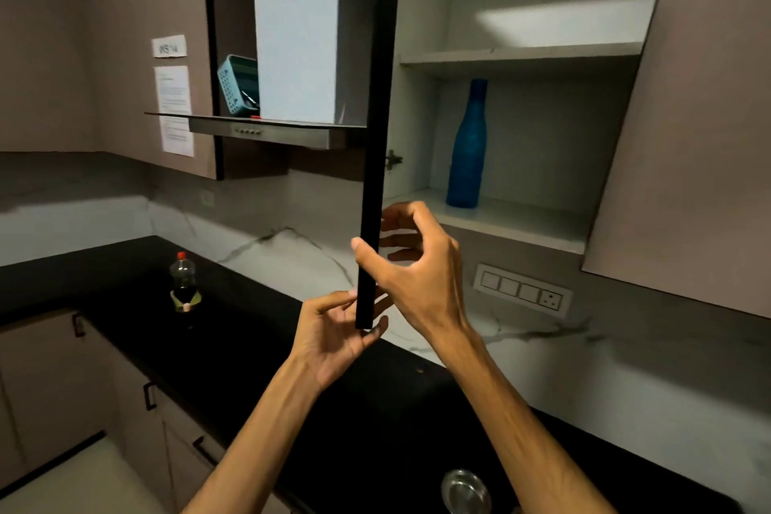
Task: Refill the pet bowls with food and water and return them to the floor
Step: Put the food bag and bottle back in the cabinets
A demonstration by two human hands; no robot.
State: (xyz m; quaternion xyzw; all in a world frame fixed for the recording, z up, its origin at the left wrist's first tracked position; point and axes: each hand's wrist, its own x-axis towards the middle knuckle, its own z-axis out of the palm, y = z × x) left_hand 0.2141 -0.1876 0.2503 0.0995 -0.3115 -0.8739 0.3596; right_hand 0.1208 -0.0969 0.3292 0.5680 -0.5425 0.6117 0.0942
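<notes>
- Up close, both hands meet at the lower edge of an open cupboard door [371, 179]: the right hand [411, 263] curls round the edge, thumb in front; the left hand [338, 330] pinches its bottom corner.
- Stiff and hinged, the door should swing lightly.
- Beyond, a blue bottle [466, 146] stands on the cupboard shelf [521, 221]; contents cannot be told.
- Low down, a steel bowl [465, 490] sits in the dark sink [584, 451], probably light and slippery, best held by its rim.

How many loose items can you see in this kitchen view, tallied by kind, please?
Bottles: 2, the blue bottle on the cupboard's lower shelf and the clear bottle with a red cap on the black counter.
Baskets: 1, the teal basket above the hood.
Metal bowls: 1, the steel bowl at the bottom edge.
Total: 4
</notes>
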